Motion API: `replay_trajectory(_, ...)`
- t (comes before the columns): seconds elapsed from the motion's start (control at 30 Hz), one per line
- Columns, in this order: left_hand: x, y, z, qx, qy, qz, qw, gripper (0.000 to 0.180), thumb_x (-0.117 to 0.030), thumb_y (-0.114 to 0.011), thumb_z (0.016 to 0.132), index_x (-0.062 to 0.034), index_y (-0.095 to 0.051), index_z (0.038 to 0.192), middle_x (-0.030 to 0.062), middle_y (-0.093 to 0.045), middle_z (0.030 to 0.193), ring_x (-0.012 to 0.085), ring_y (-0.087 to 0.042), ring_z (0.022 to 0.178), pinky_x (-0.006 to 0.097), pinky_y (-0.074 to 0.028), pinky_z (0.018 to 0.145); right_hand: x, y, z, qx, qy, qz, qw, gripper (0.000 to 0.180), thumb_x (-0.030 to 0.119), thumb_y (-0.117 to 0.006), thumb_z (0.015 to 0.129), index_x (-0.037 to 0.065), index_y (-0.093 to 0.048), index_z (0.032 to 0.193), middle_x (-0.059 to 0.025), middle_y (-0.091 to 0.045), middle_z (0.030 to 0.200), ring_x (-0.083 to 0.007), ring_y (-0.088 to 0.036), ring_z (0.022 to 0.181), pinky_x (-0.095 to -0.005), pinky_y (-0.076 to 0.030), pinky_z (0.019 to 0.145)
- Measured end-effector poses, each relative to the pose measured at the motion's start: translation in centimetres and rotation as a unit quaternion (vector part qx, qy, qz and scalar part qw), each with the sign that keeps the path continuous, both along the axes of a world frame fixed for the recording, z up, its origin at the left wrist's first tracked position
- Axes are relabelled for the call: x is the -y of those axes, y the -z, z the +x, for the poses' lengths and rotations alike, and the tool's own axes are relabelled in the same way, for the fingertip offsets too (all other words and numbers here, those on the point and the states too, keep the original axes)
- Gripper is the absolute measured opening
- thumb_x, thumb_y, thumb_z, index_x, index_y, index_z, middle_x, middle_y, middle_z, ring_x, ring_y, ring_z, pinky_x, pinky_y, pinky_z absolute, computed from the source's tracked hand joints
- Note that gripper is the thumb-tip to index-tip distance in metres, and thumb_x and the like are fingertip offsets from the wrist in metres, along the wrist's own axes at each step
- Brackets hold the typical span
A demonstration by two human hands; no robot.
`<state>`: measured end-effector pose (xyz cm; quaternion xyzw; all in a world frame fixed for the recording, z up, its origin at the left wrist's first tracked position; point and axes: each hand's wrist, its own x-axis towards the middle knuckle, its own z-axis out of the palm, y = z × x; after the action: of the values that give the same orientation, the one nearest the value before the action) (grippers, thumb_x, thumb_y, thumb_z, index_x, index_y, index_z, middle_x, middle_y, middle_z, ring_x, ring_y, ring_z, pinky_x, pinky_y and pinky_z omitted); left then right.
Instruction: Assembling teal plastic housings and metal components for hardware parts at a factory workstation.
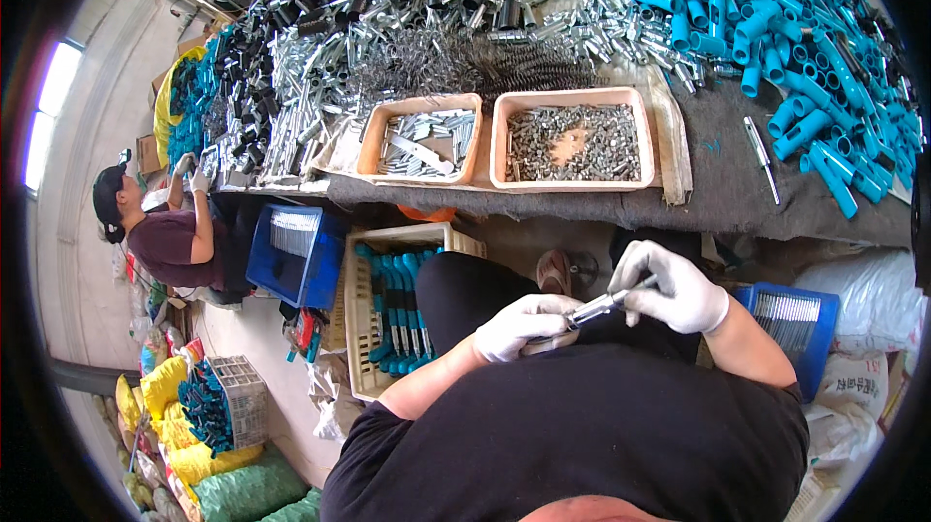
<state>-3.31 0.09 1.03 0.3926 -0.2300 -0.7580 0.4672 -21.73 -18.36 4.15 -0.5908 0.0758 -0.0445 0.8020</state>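
In front of my body, both gloved hands meet at a shiny metal tube (595, 309), which lies tilted, its right end higher. My left hand (527, 326) is closed around its lower end. The fingers of my right hand (671, 291) pinch at the upper end, where a thin metal piece shows between thumb and fingertips; whether it is joined to the tube I cannot tell. Beyond the hands, on the table, a shallow tub of small metal parts (642, 165) stands beside a tub of metal pins (369, 155) with a pale scoop-like strip in it.
Teal handles (756, 32) are heaped at the table's right, with a lone metal rod (761, 158) near them. Springs (417, 66) and metal tubes pile behind the tubs. Blue bins (291, 255) and a cream crate (364, 367) stand below. Another person (175, 241) works at left.
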Motion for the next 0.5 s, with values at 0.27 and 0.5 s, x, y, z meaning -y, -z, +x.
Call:
replay_trajectory(0.27,0.4,-1.3,0.4,0.024,-0.041,0.000,0.999,0.048,-0.037,-0.064,0.086,0.0009,-0.057,0.115,0.0005,-0.052,0.071,0.0012,-0.036,0.049,0.018,-0.025,0.044,-1.4,2.1,1.4,0.041,0.173,0.064,0.982,0.017,0.010,-0.064,0.089,-0.003,-0.061,0.098,-0.0119,-0.067,0.089,-0.0161,-0.064,0.074,-0.0293,-0.054,0.068)
replay_trajectory(0.5,-0.1,-1.1,0.2,0.102,-0.052,0.013,0.993,0.042,-0.029,-0.058,0.090,-0.0009,-0.056,0.121,0.0001,-0.056,0.079,0.0024,-0.039,0.058,0.017,-0.030,0.053,-2.6,2.7,1.7,-0.012,0.237,-0.013,0.971,0.021,0.003,-0.063,0.085,-0.002,-0.057,0.105,-0.0169,-0.068,0.092,-0.0170,-0.064,0.075,-0.0292,-0.053,0.068)
